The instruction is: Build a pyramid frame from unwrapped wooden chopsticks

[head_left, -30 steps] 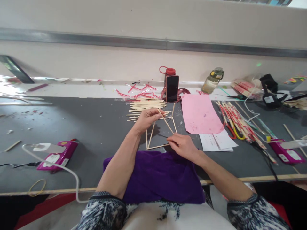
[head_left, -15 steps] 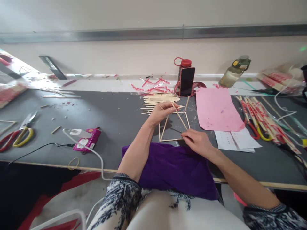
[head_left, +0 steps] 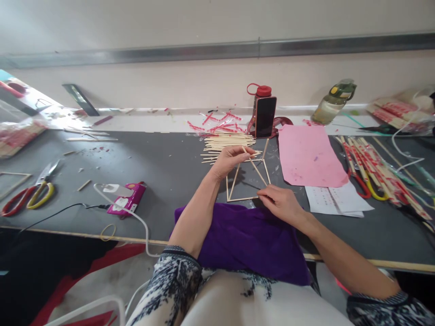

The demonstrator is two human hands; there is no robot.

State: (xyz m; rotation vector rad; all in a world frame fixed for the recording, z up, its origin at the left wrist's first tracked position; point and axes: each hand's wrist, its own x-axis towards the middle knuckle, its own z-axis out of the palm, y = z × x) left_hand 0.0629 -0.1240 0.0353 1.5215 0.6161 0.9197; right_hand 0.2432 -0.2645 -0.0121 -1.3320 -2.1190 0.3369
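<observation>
A frame of thin wooden sticks (head_left: 243,199) lies on the dark grey tabletop, with further sticks rising from its corners. My left hand (head_left: 233,159) pinches the upper end of a slanting wooden stick (head_left: 258,171) between thumb and fingers. That stick runs down toward my right hand (head_left: 280,199), whose fingers are closed at the frame's front right corner and hide the joint. At the back right corner another stick (head_left: 265,149) stands up, touched by neither hand. Purple cloth (head_left: 244,240) covers my lap and the table's front edge.
Behind the frame lie a pile of loose sticks (head_left: 226,141) and a phone (head_left: 265,117) propped against a red-capped bottle. Right: pink sheet (head_left: 309,156), printed papers (head_left: 335,201), wrapped chopsticks (head_left: 377,170). Left: scissors (head_left: 41,192) and a purple pack (head_left: 131,199) with a white cable.
The camera view has shifted very slightly, so the scene sits a little farther right. Both hands keep nearly the same pose on the sticks.
</observation>
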